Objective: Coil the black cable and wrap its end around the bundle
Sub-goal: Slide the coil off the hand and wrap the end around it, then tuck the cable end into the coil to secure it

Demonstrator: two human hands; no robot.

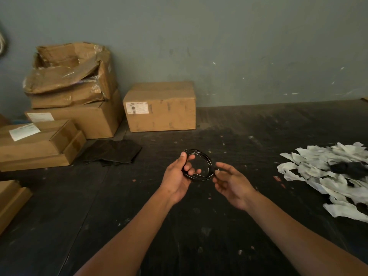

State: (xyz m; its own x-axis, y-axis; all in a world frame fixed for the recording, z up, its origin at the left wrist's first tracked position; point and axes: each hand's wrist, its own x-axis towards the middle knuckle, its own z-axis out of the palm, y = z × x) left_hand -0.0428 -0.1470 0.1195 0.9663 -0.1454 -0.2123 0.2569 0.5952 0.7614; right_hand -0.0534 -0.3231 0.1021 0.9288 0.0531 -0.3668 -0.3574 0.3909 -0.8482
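The black cable point(205, 159) is wound into a small round coil, held up above the dark table. My left hand point(177, 176) grips the coil's left side, thumb on top and fingers curled through the loop. My right hand point(229, 181) is at the coil's right edge, where its thumb and fingertips pinch the cable near a thin pale end that sticks out. The other fingers of that hand are loosely spread below.
Cardboard boxes point(159, 106) are stacked along the wall at the back left and left edge. A flat black sheet point(113, 150) lies in front of them. A heap of white paper scraps point(326, 172) with a dark object on it covers the table's right side.
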